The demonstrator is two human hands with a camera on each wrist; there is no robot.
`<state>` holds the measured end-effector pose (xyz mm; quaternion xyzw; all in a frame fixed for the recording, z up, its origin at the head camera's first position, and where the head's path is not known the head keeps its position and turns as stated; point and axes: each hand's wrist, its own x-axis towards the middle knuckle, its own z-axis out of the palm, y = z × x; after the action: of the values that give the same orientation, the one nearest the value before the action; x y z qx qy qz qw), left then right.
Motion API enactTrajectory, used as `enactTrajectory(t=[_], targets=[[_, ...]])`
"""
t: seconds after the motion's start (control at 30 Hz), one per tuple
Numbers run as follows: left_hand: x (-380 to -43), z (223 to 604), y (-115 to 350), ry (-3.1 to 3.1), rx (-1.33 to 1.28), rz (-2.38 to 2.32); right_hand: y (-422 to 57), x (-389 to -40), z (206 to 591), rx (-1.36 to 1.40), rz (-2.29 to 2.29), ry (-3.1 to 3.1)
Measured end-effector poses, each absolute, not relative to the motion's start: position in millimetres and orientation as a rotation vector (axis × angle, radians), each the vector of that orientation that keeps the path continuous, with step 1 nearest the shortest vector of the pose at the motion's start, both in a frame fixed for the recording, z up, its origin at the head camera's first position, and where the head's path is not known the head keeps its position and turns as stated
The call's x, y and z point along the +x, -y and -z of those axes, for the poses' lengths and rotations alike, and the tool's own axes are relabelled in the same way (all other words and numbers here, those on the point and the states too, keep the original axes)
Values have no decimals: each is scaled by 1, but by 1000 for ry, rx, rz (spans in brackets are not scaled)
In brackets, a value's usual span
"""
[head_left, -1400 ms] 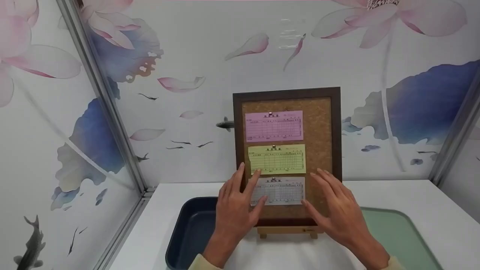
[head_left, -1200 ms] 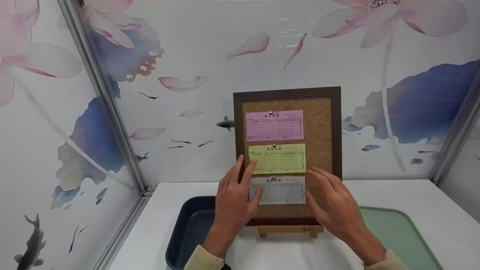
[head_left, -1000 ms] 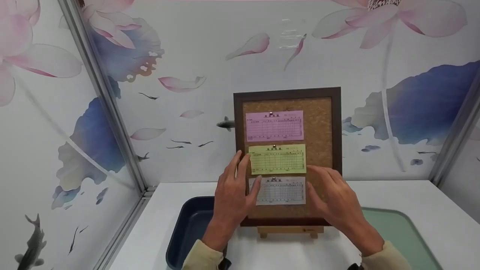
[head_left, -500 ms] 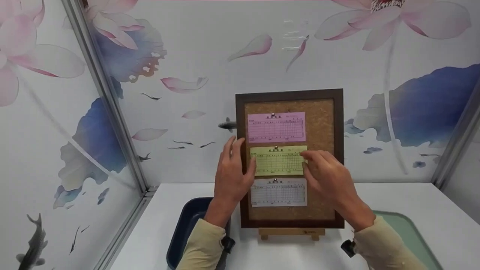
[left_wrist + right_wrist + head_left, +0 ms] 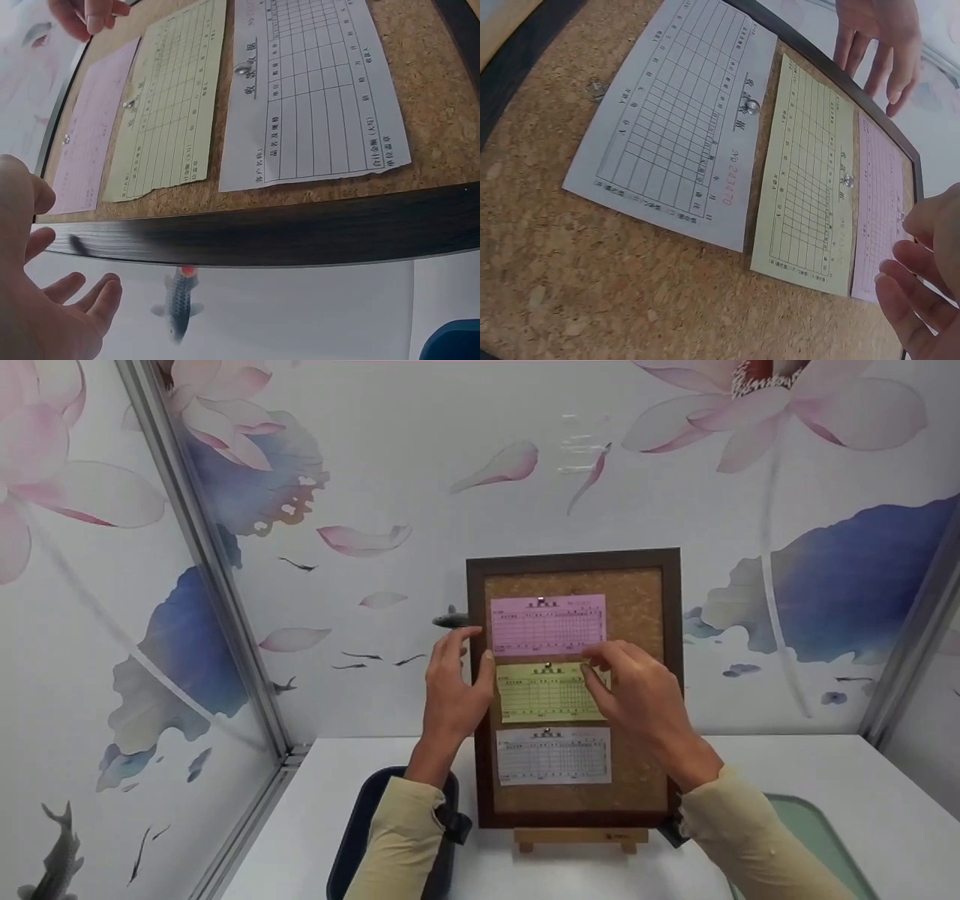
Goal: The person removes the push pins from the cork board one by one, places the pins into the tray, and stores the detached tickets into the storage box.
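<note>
A dark-framed corkboard (image 5: 637, 607) leans on a small wooden easel (image 5: 581, 837). Pinned to it, top to bottom, are a pink receipt slip (image 5: 547, 624), a yellow one (image 5: 540, 694) and a white one (image 5: 553, 757). Each hangs from a pin near its top edge, such as the clear pin (image 5: 751, 106) on the white slip. My left hand (image 5: 456, 690) is at the frame's left side, fingers loosely bent and holding nothing. Across the yellow slip's upper right corner my right hand (image 5: 637, 690) hovers, its bent fingers empty and overlapping the pink slip's lower edge.
On the white table (image 5: 795, 765), a dark blue tray (image 5: 364, 817) lies left of the easel, partly under my left sleeve. A green tray (image 5: 814, 829) lies right, partly behind my right sleeve. A flower-patterned wall (image 5: 420, 472) rises behind the board.
Both hands have moved up the board from around the white slip. The right hand has also shifted left over the yellow slip, while the left hand has drawn off the slips to the frame's edge.
</note>
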<state>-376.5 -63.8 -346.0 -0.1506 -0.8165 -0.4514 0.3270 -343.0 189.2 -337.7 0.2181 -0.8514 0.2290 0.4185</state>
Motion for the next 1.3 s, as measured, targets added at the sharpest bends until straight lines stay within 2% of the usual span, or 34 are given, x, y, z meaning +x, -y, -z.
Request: enactTrajectory(t=[0.57, 1.0, 1.3], targets=[[-386, 336, 39, 2175, -334, 1093, -161, -371, 310, 547, -634, 2164], [-403, 336, 45, 2118, -337, 1099, -146, -392, 294, 549, -725, 2150], [-411, 329, 45, 2052, -336, 1104, -139, -402, 294, 454, -875, 2127]])
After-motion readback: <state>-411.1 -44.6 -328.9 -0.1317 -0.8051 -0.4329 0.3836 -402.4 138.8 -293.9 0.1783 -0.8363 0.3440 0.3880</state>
